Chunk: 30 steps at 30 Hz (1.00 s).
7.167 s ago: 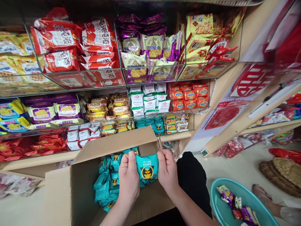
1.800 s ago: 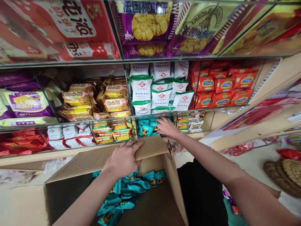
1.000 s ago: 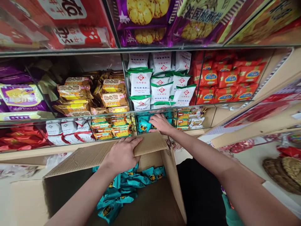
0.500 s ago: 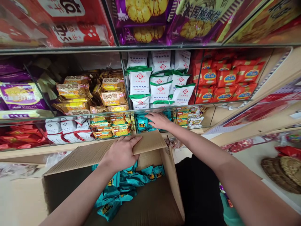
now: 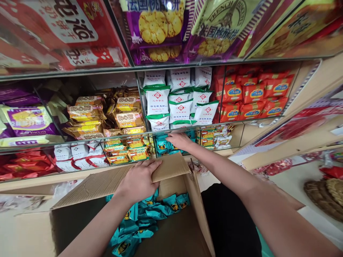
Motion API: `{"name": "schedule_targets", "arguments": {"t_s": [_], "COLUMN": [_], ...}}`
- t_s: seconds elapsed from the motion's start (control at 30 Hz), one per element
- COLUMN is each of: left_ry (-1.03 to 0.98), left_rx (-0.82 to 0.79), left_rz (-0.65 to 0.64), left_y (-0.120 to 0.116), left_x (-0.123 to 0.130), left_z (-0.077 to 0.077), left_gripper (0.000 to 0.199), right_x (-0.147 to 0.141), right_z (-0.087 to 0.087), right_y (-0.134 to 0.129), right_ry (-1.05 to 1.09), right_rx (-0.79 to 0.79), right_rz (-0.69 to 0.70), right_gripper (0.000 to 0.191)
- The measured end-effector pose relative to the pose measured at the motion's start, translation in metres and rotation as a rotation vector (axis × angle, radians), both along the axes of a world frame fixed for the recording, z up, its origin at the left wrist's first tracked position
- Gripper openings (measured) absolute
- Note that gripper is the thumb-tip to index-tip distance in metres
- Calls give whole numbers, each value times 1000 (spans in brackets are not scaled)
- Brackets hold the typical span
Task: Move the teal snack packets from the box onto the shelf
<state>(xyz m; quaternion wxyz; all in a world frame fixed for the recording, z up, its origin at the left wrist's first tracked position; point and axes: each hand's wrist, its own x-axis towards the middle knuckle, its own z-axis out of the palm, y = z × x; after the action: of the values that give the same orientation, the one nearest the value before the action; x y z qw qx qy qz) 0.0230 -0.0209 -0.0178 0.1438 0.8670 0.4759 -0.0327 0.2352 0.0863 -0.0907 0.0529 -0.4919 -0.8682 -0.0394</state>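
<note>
My left hand [image 5: 140, 180] grips the raised flap [image 5: 167, 167] of an open cardboard box [image 5: 199, 214], with the thumb on the near side and the fingers over the top. Inside the box lies a loose pile of small teal packets [image 5: 142, 223] with a dark and yellow emblem. My right hand [image 5: 180, 140] reaches into a compartment on the low shelf. Its fingers stretch out over similar teal packets [image 5: 162, 145] there and touch them. The hand hides part of that stack.
Glass dividers split the shelves. White-and-green packets [image 5: 180, 109] stand above the right hand, red packets [image 5: 250, 92] to their right. Yellow-brown packets [image 5: 130, 112] and white-and-red ones [image 5: 79, 153] lie to the left. Small yellow packets [image 5: 207, 135] fill the neighbouring compartment. A woven basket [image 5: 321, 194] sits far right.
The view has tilted up slightly, so shelves and box sit lower in the picture. My right hand's fingers are drawn closer together on the shelf packets. The left hand keeps its hold.
</note>
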Motion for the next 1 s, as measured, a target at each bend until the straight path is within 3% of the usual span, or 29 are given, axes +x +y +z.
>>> {"name": "schedule_targets", "arguments": {"t_s": [0.47, 0.63, 0.8, 1.0], "left_ry": [13, 0, -23, -32], "left_rx": [2, -26, -18, -4], "left_rz": [23, 39, 31, 35], "left_y": [-3, -2, -3, -4], "left_x": [0, 0, 0, -1], "left_z": [8, 9, 9, 8], "left_gripper": [60, 61, 60, 60], "right_x": [6, 6, -7, -9], "right_z": [20, 14, 4, 10], "right_y": [-10, -16, -8, -11], "right_ry": [147, 102, 45, 21], "right_rx": [-29, -17, -11, -21], "right_rz": [-21, 0, -88, -107], "right_gripper": [29, 28, 30, 35]}}
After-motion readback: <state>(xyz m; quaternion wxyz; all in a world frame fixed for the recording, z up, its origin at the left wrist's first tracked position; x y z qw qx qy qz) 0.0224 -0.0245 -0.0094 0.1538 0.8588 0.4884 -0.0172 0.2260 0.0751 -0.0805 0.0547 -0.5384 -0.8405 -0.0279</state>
